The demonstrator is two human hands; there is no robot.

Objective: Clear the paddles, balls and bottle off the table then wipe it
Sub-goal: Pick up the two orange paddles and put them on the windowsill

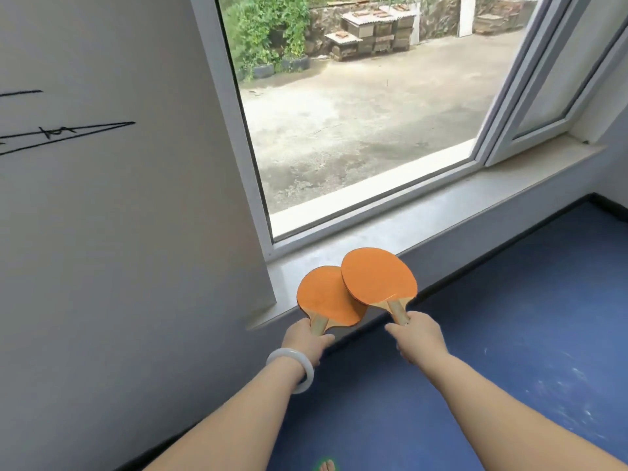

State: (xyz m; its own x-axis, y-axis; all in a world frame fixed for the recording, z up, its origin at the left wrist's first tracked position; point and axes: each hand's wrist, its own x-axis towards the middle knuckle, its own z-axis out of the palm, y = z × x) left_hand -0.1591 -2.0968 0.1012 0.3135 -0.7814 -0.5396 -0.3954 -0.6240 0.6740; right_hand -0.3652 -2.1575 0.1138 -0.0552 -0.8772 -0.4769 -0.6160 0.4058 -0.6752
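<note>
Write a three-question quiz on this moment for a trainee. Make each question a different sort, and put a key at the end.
1. True or false: the left hand holds the left paddle by its handle, and the right hand holds the right paddle the same way.
2. Where the two orange blades overlap, which one is on top? A) the left paddle B) the right paddle C) they do not overlap
3. Fill in: the white bangle is worn on the ___ wrist.

Key: 1 true; 2 B; 3 left.
</note>
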